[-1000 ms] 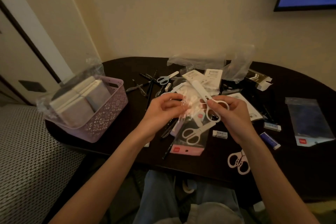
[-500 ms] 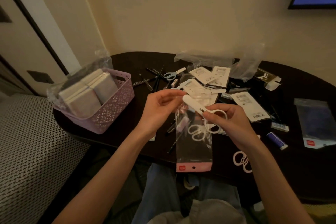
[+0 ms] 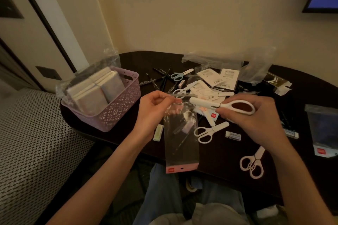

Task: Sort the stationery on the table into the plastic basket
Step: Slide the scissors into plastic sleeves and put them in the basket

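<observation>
Head view: white scissors [image 3: 222, 105] being held by handle loop in right hand [image 3: 254, 117], fingers curled round it, capped blade pointing left; empty clear sleeve [image 3: 180, 137] being pinched at top by left hand [image 3: 153, 113], hanging limp; scissors judged light, rigid, best gripped at loop; basket [image 3: 117, 113] sitting well left on table [image 3: 228, 166]

Dark oval table [image 3: 228, 166] with lilac basket [image 3: 117, 113], loose white scissors [image 3: 210, 131], erasers, pens, packets.

At frame centre the left hand [image 3: 151, 113] pinches the top of a hanging clear sleeve [image 3: 180, 140] while the right hand [image 3: 256, 122] grips white scissors [image 3: 223, 105] above the dark counter [image 3: 228, 160], the lilac basket [image 3: 117, 107] at left.
</observation>
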A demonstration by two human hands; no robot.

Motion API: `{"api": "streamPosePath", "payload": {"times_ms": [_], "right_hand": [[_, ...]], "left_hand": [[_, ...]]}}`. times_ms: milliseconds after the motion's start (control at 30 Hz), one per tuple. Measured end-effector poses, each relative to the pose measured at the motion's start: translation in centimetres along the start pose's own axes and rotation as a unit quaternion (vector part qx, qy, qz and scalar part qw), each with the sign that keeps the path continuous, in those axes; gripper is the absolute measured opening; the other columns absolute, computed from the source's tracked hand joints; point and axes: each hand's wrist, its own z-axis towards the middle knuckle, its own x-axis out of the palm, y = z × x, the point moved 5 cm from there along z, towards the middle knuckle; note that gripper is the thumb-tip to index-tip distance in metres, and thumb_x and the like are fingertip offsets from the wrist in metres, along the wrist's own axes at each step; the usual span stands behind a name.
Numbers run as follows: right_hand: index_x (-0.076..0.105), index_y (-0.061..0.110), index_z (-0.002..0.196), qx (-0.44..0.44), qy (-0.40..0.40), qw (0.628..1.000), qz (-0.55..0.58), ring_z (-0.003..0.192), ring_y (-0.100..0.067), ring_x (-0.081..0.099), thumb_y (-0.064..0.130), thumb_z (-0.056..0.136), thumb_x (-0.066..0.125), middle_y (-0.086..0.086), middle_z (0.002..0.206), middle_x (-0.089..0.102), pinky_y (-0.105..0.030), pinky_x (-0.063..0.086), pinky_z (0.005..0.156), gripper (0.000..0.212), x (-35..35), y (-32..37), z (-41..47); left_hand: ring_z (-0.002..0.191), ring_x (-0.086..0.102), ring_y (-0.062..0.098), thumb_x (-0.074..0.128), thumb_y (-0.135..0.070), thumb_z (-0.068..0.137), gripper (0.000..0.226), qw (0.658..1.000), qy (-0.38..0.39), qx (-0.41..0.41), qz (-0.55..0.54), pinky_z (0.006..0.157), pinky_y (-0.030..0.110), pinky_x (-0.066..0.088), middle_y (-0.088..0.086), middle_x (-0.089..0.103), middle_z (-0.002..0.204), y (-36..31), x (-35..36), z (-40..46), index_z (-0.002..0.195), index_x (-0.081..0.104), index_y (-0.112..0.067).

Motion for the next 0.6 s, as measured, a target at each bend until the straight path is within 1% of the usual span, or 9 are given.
{"api": "streamPosePath", "payload": {"times_ms": [67, 133, 233, 300, 367, 433, 500, 567, 600], "right_hand": [[0.073, 0.023, 0.083, -0.026, 0.014, 0.999, -0.029, 0.075, -0.007, 0.067, 0.02, 0.07, 0.079, 0.009, 0.077, 0.072, -0.016, 0.053, 0.065, 0.014, 0.4, 0.7, 0.2], [0.073, 0.021, 0.085, -0.027, 0.017, 0.999, -0.04, 0.077, -0.008, 0.067, 0.022, 0.071, 0.079, 0.009, 0.08, 0.071, -0.02, 0.054, 0.068, 0.016, 1.0, 0.9, 0.5], [0.072, 0.023, 0.087, -0.027, 0.018, 0.998, -0.058, 0.079, -0.002, 0.065, 0.023, 0.072, 0.079, 0.015, 0.081, 0.069, -0.017, 0.05, 0.072, 0.017, 1.8, 1.2, 0.9], [0.072, 0.025, 0.087, -0.029, 0.016, 0.997, -0.071, 0.081, 0.0, 0.063, 0.025, 0.073, 0.079, 0.017, 0.082, 0.067, -0.015, 0.047, 0.074, 0.015, 2.1, 1.6, 1.3], [0.065, 0.036, 0.079, -0.034, 0.019, 0.996, -0.082, 0.083, 0.003, 0.06, 0.025, 0.076, 0.077, 0.021, 0.08, 0.064, -0.007, 0.042, 0.072, 0.016, 2.2, 2.2, 1.7], [0.058, 0.039, 0.075, -0.038, 0.038, 0.994, -0.092, 0.083, 0.004, 0.058, 0.025, 0.08, 0.074, 0.021, 0.077, 0.062, -0.003, 0.04, 0.066, 0.022, 2.4, 2.8, 2.0], [0.058, 0.036, 0.078, -0.041, 0.049, 0.993, -0.098, 0.08, 0.002, 0.058, 0.025, 0.082, 0.072, 0.02, 0.078, 0.06, -0.004, 0.039, 0.065, 0.018, 2.6, 3.0, 2.3], [0.06, 0.029, 0.084, -0.035, 0.038, 0.995, -0.087, 0.077, 0.002, 0.057, 0.025, 0.082, 0.072, 0.018, 0.08, 0.059, -0.006, 0.041, 0.063, 0.013, 2.6, 2.9, 2.5], [0.06, 0.026, 0.086, -0.032, 0.032, 0.996, -0.078, 0.076, 0.002, 0.057, 0.024, 0.081, 0.073, 0.017, 0.081, 0.059, -0.006, 0.042, 0.063, 0.014, 2.6, 2.9, 2.6]], "left_hand": [[0.087, 0.072, 0.025, 0.061, -0.007, 0.091, 0.005, 1.0, 0.007, -0.005, -0.008, 0.084, 0.038, 0.057, 0.014, 0.075, 0.09, 0.0, 0.1, -0.3, 0.089, 0.065, -0.006], [0.084, 0.073, 0.024, 0.059, -0.006, 0.092, 0.005, 1.0, 0.019, -0.007, -0.013, 0.078, 0.033, 0.059, 0.013, 0.075, 0.09, 0.0, 0.3, -0.6, 0.092, 0.064, -0.005], [0.081, 0.073, 0.022, 0.058, -0.005, 0.092, 0.007, 1.0, 0.024, 0.002, -0.008, 0.071, 0.026, 0.059, 0.012, 0.075, 0.087, 0.0, 0.5, -1.0, 0.096, 0.064, -0.003], [0.079, 0.073, 0.023, 0.059, -0.004, 0.092, 0.008, 1.0, 0.023, 0.011, -0.005, 0.07, 0.026, 0.059, 0.012, 0.074, 0.086, 0.2, 0.5, -1.1, 0.097, 0.064, -0.002], [0.078, 0.073, 0.023, 0.059, -0.004, 0.092, 0.01, 1.0, 0.018, 0.015, -0.004, 0.07, 0.026, 0.059, 0.013, 0.074, 0.085, 0.3, 0.4, -1.2, 0.099, 0.064, -0.001], [0.077, 0.072, 0.02, 0.059, -0.004, 0.092, 0.01, 1.0, 0.011, 0.015, 0.007, 0.069, 0.023, 0.057, 0.013, 0.074, 0.085, 0.5, 0.3, -1.3, 0.1, 0.065, -0.001], [0.078, 0.072, 0.019, 0.059, -0.007, 0.093, 0.011, 1.0, 0.006, 0.012, 0.02, 0.068, 0.023, 0.056, 0.012, 0.074, 0.087, 0.8, 0.2, -1.2, 0.1, 0.066, -0.003], [0.082, 0.072, 0.021, 0.059, -0.009, 0.093, 0.012, 0.999, 0.007, 0.01, 0.03, 0.071, 0.027, 0.058, 0.013, 0.074, 0.089, 1.0, 0.1, -1.1, 0.101, 0.066, -0.004], [0.082, 0.072, 0.021, 0.06, -0.008, 0.092, 0.012, 0.999, 0.009, 0.009, 0.031, 0.072, 0.027, 0.058, 0.013, 0.074, 0.09, 1.0, 0.0, -1.1, 0.101, 0.066, -0.003]]}}
